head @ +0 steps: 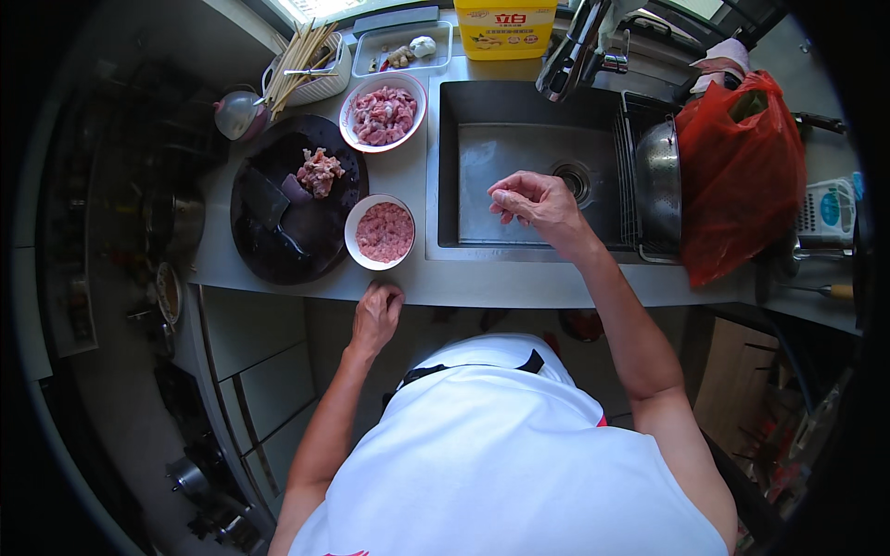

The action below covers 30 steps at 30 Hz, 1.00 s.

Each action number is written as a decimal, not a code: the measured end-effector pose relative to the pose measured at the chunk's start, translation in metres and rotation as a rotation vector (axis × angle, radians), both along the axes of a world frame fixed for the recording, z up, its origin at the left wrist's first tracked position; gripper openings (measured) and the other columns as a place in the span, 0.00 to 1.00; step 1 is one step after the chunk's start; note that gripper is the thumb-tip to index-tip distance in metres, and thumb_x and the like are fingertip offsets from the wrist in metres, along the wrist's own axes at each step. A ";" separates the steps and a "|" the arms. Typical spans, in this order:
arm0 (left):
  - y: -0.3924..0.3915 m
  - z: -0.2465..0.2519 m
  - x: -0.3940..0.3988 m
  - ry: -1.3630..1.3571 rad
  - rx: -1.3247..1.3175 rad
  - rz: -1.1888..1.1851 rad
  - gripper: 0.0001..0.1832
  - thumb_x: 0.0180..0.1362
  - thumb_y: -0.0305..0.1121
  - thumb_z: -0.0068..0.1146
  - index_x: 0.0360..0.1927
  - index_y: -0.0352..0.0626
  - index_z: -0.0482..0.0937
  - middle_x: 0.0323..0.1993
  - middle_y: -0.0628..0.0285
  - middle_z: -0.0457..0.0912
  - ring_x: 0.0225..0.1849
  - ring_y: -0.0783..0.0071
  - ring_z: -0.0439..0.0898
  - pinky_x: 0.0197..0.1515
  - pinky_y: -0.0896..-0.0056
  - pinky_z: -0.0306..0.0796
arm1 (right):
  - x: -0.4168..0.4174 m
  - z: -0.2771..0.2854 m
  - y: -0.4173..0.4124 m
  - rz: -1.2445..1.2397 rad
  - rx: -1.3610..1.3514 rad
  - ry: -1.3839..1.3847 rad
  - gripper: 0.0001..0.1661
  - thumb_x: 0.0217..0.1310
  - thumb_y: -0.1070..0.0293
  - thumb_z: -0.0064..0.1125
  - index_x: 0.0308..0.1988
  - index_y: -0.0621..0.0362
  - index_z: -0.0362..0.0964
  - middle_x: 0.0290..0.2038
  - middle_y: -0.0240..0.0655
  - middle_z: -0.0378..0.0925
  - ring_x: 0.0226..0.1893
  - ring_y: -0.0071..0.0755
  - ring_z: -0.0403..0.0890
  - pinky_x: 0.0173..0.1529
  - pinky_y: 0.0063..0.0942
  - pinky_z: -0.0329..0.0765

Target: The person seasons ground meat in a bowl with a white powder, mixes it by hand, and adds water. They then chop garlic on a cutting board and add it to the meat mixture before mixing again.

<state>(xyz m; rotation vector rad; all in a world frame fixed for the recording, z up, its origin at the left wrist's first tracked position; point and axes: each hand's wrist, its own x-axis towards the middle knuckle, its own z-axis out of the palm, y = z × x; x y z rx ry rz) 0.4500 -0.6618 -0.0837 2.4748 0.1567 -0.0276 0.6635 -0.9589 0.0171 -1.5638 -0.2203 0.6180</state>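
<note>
My left hand [377, 311] rests loosely curled at the counter's front edge, just below a white bowl of minced meat [384, 232], holding nothing that shows. Over the steel sink [494, 153] hangs my right hand [532, 201], fingers bent and apart, with nothing visible in it. Left of the bowl, a round dark chopping board [316, 243] carries a cleaver [261, 198] and a small heap of meat pieces [320, 172]. Behind the minced meat stands a bowl of cut raw meat [384, 116].
A colander [659, 181] stands in a wire rack [628, 167] at the sink's right, beside a red plastic bag [744, 174]. The faucet [567, 59] overhangs the sink's back. Chopsticks in a white basket [334, 76], a tray with garlic and ginger [445, 66] and a yellow jug [504, 31] line the back.
</note>
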 end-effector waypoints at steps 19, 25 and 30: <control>0.014 0.115 0.104 0.082 0.032 0.047 0.11 0.55 0.28 0.68 0.39 0.36 0.81 0.28 0.60 0.84 0.26 0.78 0.79 0.32 0.73 0.73 | 0.005 -0.010 -0.042 -0.193 0.134 0.006 0.09 0.70 0.68 0.60 0.44 0.62 0.81 0.34 0.33 0.83 0.34 0.23 0.83 0.39 0.23 0.82; -0.078 0.128 0.169 -0.059 -0.055 -0.204 0.11 0.57 0.28 0.66 0.29 0.37 0.73 0.21 0.59 0.76 0.23 0.74 0.75 0.28 0.72 0.69 | -0.016 -0.023 -0.065 -0.273 0.157 0.055 0.10 0.70 0.69 0.60 0.45 0.64 0.80 0.35 0.34 0.83 0.35 0.24 0.84 0.39 0.23 0.81; -0.198 0.121 0.247 -0.242 -0.249 -0.436 0.15 0.55 0.25 0.63 0.45 0.38 0.73 0.34 0.55 0.77 0.33 0.65 0.79 0.37 0.66 0.74 | -0.036 -0.029 -0.102 -0.392 0.067 0.132 0.11 0.70 0.68 0.60 0.45 0.66 0.79 0.34 0.34 0.84 0.34 0.23 0.83 0.39 0.21 0.80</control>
